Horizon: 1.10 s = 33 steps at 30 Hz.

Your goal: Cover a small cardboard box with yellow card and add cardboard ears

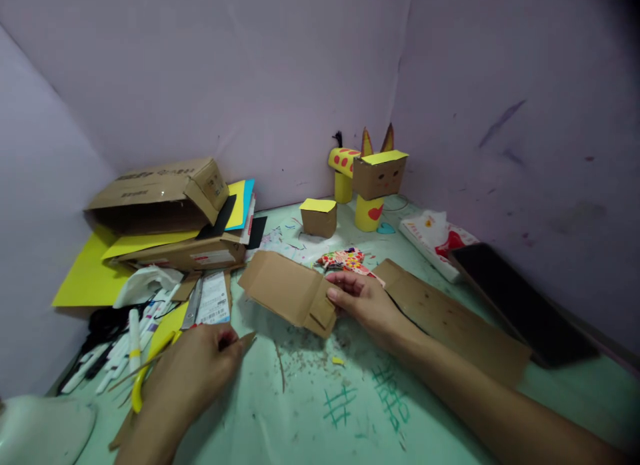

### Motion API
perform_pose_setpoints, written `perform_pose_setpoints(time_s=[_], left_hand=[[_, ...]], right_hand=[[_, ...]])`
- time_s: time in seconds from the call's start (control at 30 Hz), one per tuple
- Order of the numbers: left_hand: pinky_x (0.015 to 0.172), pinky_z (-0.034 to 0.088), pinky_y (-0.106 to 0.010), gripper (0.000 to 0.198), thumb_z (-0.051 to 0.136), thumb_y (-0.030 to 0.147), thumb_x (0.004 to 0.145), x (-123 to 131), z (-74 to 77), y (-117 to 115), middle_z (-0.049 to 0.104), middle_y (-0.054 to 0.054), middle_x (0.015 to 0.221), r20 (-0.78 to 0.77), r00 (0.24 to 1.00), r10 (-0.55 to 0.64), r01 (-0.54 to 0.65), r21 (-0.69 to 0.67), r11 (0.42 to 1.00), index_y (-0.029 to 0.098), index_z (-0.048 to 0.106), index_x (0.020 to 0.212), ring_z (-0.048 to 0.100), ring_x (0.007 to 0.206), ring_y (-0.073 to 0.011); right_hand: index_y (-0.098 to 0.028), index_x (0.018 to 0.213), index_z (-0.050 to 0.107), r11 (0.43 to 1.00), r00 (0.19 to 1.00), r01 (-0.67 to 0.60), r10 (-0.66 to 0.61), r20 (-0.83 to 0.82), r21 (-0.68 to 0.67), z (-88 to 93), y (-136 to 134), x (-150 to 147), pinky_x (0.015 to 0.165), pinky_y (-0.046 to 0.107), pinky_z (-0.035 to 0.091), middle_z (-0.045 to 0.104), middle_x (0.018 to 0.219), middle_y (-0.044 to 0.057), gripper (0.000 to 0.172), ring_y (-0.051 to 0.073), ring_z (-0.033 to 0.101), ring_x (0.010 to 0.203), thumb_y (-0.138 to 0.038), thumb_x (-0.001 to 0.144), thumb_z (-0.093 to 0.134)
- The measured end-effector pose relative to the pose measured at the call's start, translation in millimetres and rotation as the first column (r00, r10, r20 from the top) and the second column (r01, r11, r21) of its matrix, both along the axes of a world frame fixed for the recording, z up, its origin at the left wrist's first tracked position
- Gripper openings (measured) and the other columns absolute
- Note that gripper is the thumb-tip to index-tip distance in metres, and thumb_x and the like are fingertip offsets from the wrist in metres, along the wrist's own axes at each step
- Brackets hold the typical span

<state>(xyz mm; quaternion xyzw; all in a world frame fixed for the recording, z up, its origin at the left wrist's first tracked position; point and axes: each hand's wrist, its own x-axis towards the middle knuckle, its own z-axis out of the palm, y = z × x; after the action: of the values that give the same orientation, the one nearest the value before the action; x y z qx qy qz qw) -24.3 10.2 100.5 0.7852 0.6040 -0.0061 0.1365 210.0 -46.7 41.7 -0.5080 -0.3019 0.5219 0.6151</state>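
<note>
My right hand [363, 302] pinches the right end of a folded piece of brown cardboard [285, 288], its thumb on top of a creased flap. The piece is tilted above the table. In my left hand [207, 362], closed near the table at the left, is a small pointed scrap of cardboard [247, 341] between thumb and finger. Yellow-handled scissors [140, 383] lie by my left wrist, partly hidden behind it. Beyond the folded piece stands a small cardboard box with a yellow top [320, 222]. A patterned colourful scrap [345, 258] lies just behind my right hand.
A cardboard animal figure [380, 175] stands at the back corner. Boxes [150, 192] and coloured paper [83, 275] are stacked at the left, with markers [133, 338] in front. To the right lie a flat cardboard sheet [450, 318], a tissue pack [435, 242] and a dark tablet-like slab [520, 298].
</note>
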Motion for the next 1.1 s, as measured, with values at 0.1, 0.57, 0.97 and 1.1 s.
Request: perform_pose_setpoints(time_s=[0.1, 0.57, 0.97, 1.1], left_hand=[[0.061, 0.037, -0.029, 0.024, 0.059, 0.033, 0.064, 8.6, -6.1, -2.7, 0.069, -0.01, 0.085, 0.174, 0.983, -0.051, 0.035, 0.092, 0.995, 0.019, 0.071, 0.079, 0.06, 0.077, -0.0256], [0.032, 0.019, -0.017, 0.041, 0.074, 0.05, 0.054, 62.4, -51.3, -42.6, 0.04, 0.007, 0.037, 0.841, 0.31, 0.443, 0.095, -0.491, 0.866, 0.014, 0.055, 0.058, 0.029, 0.031, -0.0034], [0.028, 0.019, -0.02, 0.039, 0.072, 0.042, 0.052, 66.0, -56.8, -40.1, 0.042, 0.002, 0.028, 0.842, 0.353, 0.408, -0.009, -0.434, 0.901, 0.016, 0.049, 0.035, 0.032, 0.023, -0.0061], [0.028, 0.021, -0.019, 0.039, 0.07, 0.041, 0.055, 65.7, -55.0, -39.5, 0.043, 0.001, 0.029, 0.85, 0.307, 0.428, -0.023, -0.443, 0.896, 0.015, 0.049, 0.035, 0.033, 0.023, -0.0058]], right_hand=[[-0.017, 0.084, 0.065, 0.999, 0.999, 0.04, -0.04, -0.004, 0.031, 2.6, -1.2, -2.0, 0.056, 0.024, 0.046, 0.065, 0.073, 0.0, 0.034, 0.012, 0.057, 0.062, -0.028, 0.055, 0.078], [-0.016, 0.077, 0.063, 0.998, 0.998, 0.05, -0.051, 0.039, 0.027, 7.4, -10.2, -20.8, 0.056, 0.026, 0.044, 0.064, 0.066, 0.0, 0.032, 0.014, 0.056, 0.06, -0.029, 0.052, 0.077], [-0.017, 0.078, 0.064, 1.0, 0.999, -0.005, 0.005, 0.045, -0.005, -0.9, -10.8, -22.6, 0.048, 0.023, 0.04, 0.061, 0.063, 0.0, 0.031, 0.012, 0.052, 0.054, -0.031, 0.054, 0.079], [-0.016, 0.086, 0.064, 0.999, 0.99, -0.05, 0.049, -0.134, -0.003, 4.7, -13.0, -23.3, 0.053, 0.024, 0.047, 0.063, 0.07, 0.001, 0.042, 0.013, 0.057, 0.061, -0.044, 0.057, 0.078]])
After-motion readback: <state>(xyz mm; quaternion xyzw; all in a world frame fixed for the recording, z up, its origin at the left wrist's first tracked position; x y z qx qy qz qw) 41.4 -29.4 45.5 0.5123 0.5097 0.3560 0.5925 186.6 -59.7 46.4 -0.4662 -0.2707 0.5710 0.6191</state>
